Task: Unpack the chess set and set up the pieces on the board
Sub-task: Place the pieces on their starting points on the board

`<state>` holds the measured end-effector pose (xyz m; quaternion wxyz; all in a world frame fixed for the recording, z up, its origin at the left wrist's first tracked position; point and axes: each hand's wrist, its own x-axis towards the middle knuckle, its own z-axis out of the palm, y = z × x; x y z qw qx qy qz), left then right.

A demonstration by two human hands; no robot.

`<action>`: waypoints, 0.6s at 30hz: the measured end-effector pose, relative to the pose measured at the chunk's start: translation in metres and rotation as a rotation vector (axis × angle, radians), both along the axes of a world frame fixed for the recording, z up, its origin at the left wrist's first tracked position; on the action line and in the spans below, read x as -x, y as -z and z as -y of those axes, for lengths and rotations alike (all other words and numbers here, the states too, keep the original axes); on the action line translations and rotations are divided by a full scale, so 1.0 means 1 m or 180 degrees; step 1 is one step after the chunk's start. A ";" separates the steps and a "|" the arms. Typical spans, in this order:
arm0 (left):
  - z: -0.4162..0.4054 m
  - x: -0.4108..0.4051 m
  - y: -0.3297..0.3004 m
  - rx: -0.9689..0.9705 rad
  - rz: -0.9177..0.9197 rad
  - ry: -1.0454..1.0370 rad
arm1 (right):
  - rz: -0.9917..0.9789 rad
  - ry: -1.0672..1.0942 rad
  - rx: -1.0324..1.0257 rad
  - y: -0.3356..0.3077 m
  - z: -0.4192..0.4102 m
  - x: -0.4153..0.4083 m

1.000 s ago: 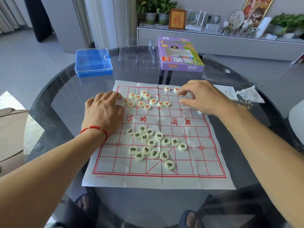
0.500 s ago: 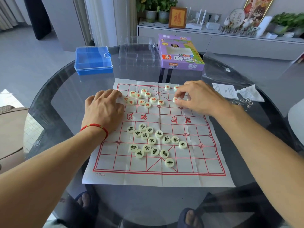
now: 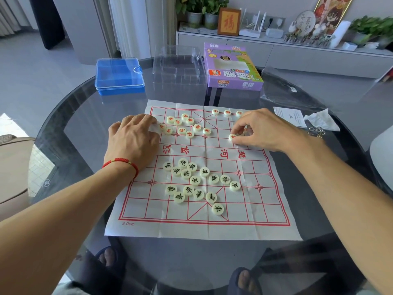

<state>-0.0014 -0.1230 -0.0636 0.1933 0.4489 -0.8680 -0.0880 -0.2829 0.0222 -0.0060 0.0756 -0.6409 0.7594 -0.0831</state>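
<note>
A white paper board [image 3: 251,213] with red grid lines lies on the round glass table. Several cream discs with red characters [image 3: 187,126] cluster at its far left, and three more red discs [image 3: 227,112] stand along the far edge. Black-character discs [image 3: 197,182] lie in a loose heap in the near half. My right hand [image 3: 261,130] pinches a red-character disc [image 3: 232,137] with thumb and forefinger on the board's right far side. My left hand [image 3: 133,139] rests palm down on the board's left edge, fingers beside the red cluster.
A blue lidded plastic box [image 3: 119,76], a clear plastic tray [image 3: 176,64] and the purple game box [image 3: 231,67] stand behind the board. A clear bag [image 3: 285,88], a paper slip [image 3: 290,117], a tissue [image 3: 321,120] and a metal chain [image 3: 316,132] lie at the right.
My right hand has moved a red disc from the cluster's right end further right and nearer to me on the board. My left hand stays resting on the left edge.
</note>
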 end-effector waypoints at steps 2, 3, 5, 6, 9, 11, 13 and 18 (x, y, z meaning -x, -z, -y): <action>0.000 0.000 0.000 -0.0007 0.0007 -0.0011 | -0.0036 -0.0028 0.0028 0.001 0.000 -0.001; 0.000 0.000 0.000 -0.0010 0.0011 -0.0015 | -0.0049 -0.0032 0.0027 0.002 0.000 -0.001; 0.000 0.000 0.000 -0.0017 0.0011 -0.0020 | -0.0037 -0.0027 0.0019 0.002 0.000 -0.001; 0.000 0.000 0.000 -0.0016 0.0009 -0.0019 | -0.0034 -0.0028 0.0017 0.002 -0.001 -0.001; -0.001 0.000 0.000 0.0020 -0.0004 -0.0006 | -0.0092 -0.0062 0.0043 0.001 -0.002 -0.002; -0.001 0.001 -0.001 0.0027 0.0001 -0.0007 | -0.0109 -0.0074 0.0130 -0.002 -0.002 -0.003; -0.001 0.000 -0.001 0.0012 0.0004 -0.0015 | -0.0097 -0.0101 0.0290 -0.003 0.000 -0.007; -0.001 0.000 -0.001 0.0006 0.0011 -0.0001 | -0.0311 -0.0202 0.0509 0.006 0.014 -0.028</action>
